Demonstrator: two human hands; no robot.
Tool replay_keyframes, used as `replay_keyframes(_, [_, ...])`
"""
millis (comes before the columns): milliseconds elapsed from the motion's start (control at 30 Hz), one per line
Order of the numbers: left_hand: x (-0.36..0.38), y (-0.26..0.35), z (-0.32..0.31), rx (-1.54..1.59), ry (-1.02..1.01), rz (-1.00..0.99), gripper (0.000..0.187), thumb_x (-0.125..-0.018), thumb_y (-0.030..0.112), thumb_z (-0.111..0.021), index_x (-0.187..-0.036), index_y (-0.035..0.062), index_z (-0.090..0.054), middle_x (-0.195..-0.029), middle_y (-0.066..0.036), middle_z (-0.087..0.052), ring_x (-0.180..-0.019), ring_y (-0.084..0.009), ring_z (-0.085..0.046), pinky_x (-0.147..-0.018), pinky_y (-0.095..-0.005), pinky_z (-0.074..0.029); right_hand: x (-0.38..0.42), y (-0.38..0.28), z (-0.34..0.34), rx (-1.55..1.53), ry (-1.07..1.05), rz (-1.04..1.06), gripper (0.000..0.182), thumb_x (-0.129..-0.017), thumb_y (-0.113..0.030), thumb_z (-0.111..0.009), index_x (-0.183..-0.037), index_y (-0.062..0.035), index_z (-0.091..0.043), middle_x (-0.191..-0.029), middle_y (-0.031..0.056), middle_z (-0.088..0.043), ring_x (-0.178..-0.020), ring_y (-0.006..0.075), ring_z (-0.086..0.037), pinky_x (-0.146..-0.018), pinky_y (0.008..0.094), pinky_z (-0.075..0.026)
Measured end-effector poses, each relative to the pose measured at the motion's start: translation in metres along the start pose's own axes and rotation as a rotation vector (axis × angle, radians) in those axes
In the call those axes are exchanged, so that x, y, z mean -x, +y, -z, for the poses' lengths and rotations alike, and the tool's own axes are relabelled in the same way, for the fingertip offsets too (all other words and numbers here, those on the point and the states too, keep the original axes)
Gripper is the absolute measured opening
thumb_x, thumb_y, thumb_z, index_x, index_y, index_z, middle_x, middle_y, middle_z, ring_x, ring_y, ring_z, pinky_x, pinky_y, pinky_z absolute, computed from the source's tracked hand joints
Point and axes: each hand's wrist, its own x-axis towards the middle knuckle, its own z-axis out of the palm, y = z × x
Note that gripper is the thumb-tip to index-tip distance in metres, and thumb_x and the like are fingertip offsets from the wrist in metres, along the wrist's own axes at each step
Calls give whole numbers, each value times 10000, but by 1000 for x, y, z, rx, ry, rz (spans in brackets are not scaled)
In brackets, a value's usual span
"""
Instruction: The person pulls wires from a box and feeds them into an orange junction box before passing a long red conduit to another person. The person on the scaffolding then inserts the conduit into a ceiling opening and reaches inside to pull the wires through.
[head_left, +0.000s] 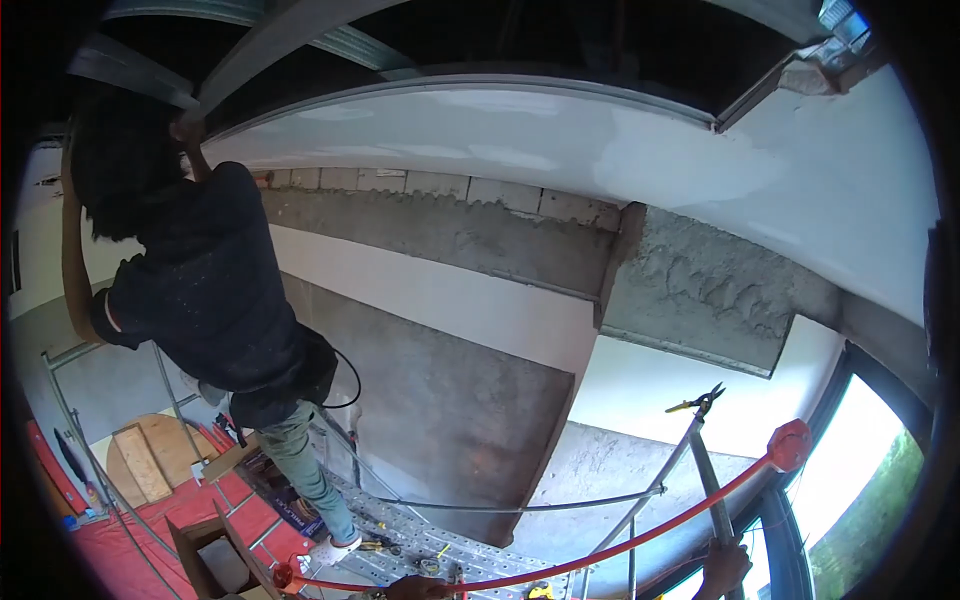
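Note:
At the bottom edge, my left hand (415, 588) is closed at a long red conduit (560, 573), mostly cut off by the frame. The conduit curves up to the right and ends in a red junction box (789, 445); another red box (283, 575) sits at its left end. My right hand (725, 568) is wrapped round the lower part of a grey metal bar (712, 490), below the conduit. Above the bar's upper end, a pair of tin snips (700, 402) with yellow-and-black handles rests at the scaffold rail (645, 495).
A co-worker (215, 290) in a dark shirt stands on the perforated scaffold deck (400, 525), arms raised to the ceiling frame (290, 45). Tools and an open cardboard box (185, 545) lie nearby. Scaffold rails cross low; a window (860, 470) is at right.

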Motion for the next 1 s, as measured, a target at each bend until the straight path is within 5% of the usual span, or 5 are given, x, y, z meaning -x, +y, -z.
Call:
replay_keyframes(600, [-7, -33, -4, -242, 16, -104, 433, -1042, 546, -542, -1066, 143, -698, -806, -170, -711, -727, -404, -701, -640, -537, -534, -6, 6, -15, -64, -25, 10, 683, -916, -565, -695, -1383, -75, -598, -1094, 205, -734, -1086, 385, -708, -1051, 549, -463])
replay_keyframes(800, [-5, -65, -9, -267, 26, -193, 448, -1044, 570, -524, -1026, 150, -677, -748, -154, -698, -651, -429, -681, -555, -558, -512, -10, 0, -10, 23, -45, 3, 580, -912, -525, -725, -1239, -53, -644, -1061, 199, -745, -1040, 369, -729, -981, 539, -494])
replay_keyframes(1000, [9, -31, 5, -229, 3, -138, 462, -1044, 576, -516, -1023, 152, -698, -754, -144, -705, -702, -415, -694, -585, -531, -519, -10, -2, -8, 13, -13, 13, 530, -908, -494, -749, -1188, -54, -654, -993, 197, -750, -962, 367, -754, -907, 548, -515])
